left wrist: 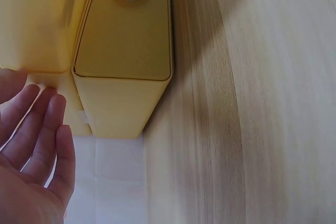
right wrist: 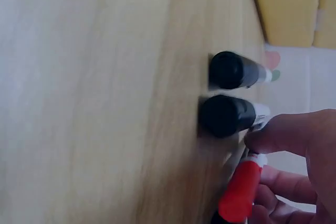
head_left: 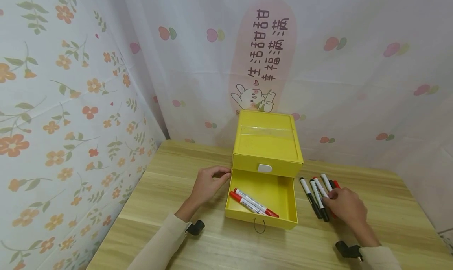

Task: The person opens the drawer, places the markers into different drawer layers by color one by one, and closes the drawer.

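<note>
Right hand (head_left: pixel 347 207) pinches red-capped white marker (right wrist: pixel 240 190); knocking adjacent black-capped white markers (right wrist: pixel 224 116) could roll them. Left hand (head_left: pixel 208 183), fingers relaxed, by yellow boxy drawer (head_left: pixel 240 217): bump might shift it.

The yellow drawer (head_left: pixel 281 193) stands open — two red-capped markers (head_left: pixel 256 202) inside.

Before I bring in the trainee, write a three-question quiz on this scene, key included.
1. True or false: the lower drawer is pulled open.
2. How many markers lie inside that drawer?
3. Pick one. The right grip pinches a marker whose cap is: A) blue; B) red; C) green.

Key: 1. True. 2. Two. 3. B.
</note>
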`<act>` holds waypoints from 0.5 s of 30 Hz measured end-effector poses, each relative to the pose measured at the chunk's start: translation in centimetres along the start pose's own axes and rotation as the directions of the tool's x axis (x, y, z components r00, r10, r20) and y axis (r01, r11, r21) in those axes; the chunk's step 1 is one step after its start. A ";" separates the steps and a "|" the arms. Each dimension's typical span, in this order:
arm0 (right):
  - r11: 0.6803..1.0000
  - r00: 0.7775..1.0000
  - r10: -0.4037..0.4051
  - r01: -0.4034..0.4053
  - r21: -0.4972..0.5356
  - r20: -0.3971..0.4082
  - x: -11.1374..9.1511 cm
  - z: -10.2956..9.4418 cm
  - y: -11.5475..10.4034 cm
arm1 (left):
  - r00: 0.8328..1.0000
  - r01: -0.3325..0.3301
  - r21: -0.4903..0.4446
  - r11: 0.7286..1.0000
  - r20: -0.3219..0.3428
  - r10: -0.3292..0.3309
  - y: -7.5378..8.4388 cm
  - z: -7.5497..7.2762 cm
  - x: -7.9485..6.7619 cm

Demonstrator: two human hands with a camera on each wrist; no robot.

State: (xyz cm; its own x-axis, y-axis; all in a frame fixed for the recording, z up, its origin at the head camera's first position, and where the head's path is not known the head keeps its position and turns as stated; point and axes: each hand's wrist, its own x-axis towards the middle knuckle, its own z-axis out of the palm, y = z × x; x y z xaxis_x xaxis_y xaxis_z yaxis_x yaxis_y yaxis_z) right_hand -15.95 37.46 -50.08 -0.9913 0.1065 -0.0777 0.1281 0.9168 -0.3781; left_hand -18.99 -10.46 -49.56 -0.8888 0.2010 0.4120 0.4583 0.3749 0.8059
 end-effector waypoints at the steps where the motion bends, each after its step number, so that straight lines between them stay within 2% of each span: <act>1: 1.000 1.000 0.013 -0.013 0.013 -0.001 -0.1 -0.1 0.0 | 1.000 0.003 -0.002 1.000 0.000 -0.003 0.0 0.0 0.0; 6: 0.997 0.997 0.065 -0.063 0.049 -0.036 -0.3 -0.4 0.0 | 1.000 0.003 -0.039 0.999 -0.014 -0.004 0.2 0.1 -0.1; 15: 0.992 0.989 0.077 -0.062 0.113 -0.125 -0.9 -1.0 -0.3 | 0.999 0.012 -0.138 0.990 -0.038 -0.018 0.5 0.2 0.1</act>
State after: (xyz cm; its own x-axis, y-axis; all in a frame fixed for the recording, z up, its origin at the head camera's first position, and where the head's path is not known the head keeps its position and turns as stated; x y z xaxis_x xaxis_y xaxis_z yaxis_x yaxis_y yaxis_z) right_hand -15.17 37.48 -48.93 -0.9746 0.2237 0.0096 0.1925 0.8590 -0.4744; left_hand -18.84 -10.07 -49.23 -0.8964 0.1594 0.4137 0.4420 0.2492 0.8617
